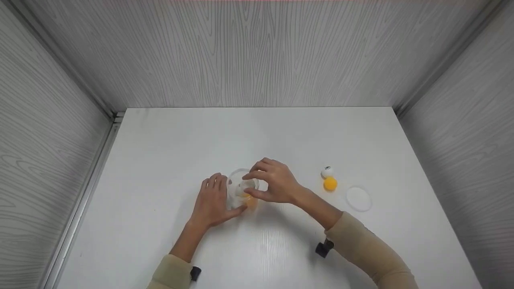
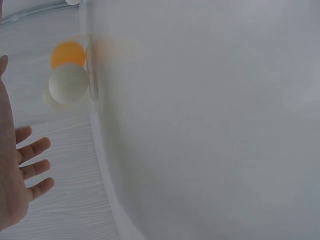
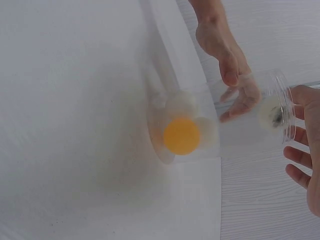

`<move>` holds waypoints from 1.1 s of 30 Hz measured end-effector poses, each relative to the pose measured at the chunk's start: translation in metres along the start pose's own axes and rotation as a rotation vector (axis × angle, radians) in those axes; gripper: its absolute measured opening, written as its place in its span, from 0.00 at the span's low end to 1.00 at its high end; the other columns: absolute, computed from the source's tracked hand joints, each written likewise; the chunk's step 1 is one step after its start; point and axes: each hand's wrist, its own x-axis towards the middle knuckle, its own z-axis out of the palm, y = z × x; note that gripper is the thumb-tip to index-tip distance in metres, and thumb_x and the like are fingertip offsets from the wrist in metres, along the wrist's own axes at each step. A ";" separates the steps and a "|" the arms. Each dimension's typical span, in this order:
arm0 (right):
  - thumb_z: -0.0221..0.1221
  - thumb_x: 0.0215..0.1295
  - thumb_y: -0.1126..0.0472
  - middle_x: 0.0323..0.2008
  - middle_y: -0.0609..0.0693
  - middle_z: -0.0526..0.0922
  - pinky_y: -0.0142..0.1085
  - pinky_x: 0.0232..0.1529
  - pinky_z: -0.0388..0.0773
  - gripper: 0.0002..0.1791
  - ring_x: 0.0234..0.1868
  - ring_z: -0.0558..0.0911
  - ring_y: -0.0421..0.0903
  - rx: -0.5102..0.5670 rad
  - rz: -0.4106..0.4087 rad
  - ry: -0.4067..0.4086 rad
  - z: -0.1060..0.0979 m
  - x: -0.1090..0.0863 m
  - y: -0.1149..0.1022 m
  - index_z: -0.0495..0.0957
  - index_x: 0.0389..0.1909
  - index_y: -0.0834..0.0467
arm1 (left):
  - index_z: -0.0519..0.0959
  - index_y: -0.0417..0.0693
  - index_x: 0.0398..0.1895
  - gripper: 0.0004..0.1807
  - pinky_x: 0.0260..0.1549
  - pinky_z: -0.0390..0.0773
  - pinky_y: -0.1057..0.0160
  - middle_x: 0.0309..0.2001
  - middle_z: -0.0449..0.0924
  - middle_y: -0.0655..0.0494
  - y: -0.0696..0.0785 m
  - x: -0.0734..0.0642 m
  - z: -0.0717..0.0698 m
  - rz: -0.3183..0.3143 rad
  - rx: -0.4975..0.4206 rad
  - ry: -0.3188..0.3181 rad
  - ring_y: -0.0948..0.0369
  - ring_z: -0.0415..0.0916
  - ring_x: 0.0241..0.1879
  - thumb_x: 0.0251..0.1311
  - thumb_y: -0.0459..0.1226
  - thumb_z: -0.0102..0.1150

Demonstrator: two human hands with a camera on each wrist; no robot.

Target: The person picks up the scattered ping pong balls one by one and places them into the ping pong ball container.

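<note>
A clear jar (image 3: 245,142) stands upright on the white table, with an orange ball (image 3: 181,136) and pale white balls (image 2: 68,83) at its bottom. My left hand (image 1: 211,202) is at the jar's left side, fingers extended and thumb reaching along the near side. Over the jar's mouth is my right hand (image 1: 277,182), thumb and fingers spread on either side of the opening. A white ball with a dark print (image 3: 270,113) is inside the jar, just below the rim and past the right fingertips.
Right of the jar, a white ball (image 1: 327,172) with a dark mark touches an orange ball (image 1: 330,184) on the table. Beside them lies a round clear lid (image 1: 358,198). Grey wood-grain panels (image 1: 257,52) border the table at the back and sides.
</note>
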 end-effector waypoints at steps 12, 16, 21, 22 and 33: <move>0.73 0.60 0.47 0.40 0.45 0.90 0.38 0.44 0.86 0.15 0.43 0.85 0.44 -0.002 -0.007 0.014 -0.002 0.000 0.002 0.89 0.45 0.48 | 0.73 0.40 0.55 0.48 0.61 0.78 0.47 0.52 0.81 0.44 0.000 0.000 0.000 0.000 0.010 -0.006 0.47 0.77 0.60 0.50 0.73 0.65; 0.72 0.61 0.46 0.40 0.46 0.90 0.38 0.44 0.86 0.15 0.44 0.86 0.45 0.004 0.003 0.026 -0.006 0.000 0.002 0.89 0.45 0.48 | 0.72 0.41 0.55 0.48 0.62 0.78 0.47 0.52 0.80 0.44 0.000 0.000 -0.001 -0.005 0.015 -0.017 0.47 0.77 0.61 0.50 0.73 0.64; 0.72 0.63 0.45 0.41 0.46 0.90 0.39 0.46 0.86 0.16 0.45 0.86 0.45 0.008 0.021 0.022 -0.012 -0.001 0.003 0.89 0.47 0.49 | 0.72 0.41 0.56 0.48 0.63 0.77 0.47 0.54 0.80 0.44 0.001 0.000 -0.001 -0.017 0.008 -0.031 0.47 0.76 0.61 0.51 0.73 0.63; 0.72 0.63 0.45 0.41 0.46 0.90 0.39 0.47 0.86 0.16 0.45 0.86 0.45 0.006 0.023 0.021 -0.013 -0.002 0.004 0.89 0.47 0.49 | 0.72 0.41 0.56 0.48 0.63 0.77 0.47 0.54 0.80 0.44 0.001 0.000 -0.001 -0.017 0.006 -0.032 0.47 0.76 0.61 0.51 0.73 0.63; 0.74 0.60 0.46 0.42 0.45 0.89 0.39 0.46 0.86 0.19 0.45 0.86 0.44 0.002 0.017 0.048 -0.022 -0.010 0.009 0.88 0.50 0.48 | 0.72 0.41 0.55 0.47 0.62 0.78 0.46 0.52 0.80 0.44 0.000 0.000 -0.001 -0.008 0.006 -0.022 0.47 0.76 0.61 0.52 0.73 0.63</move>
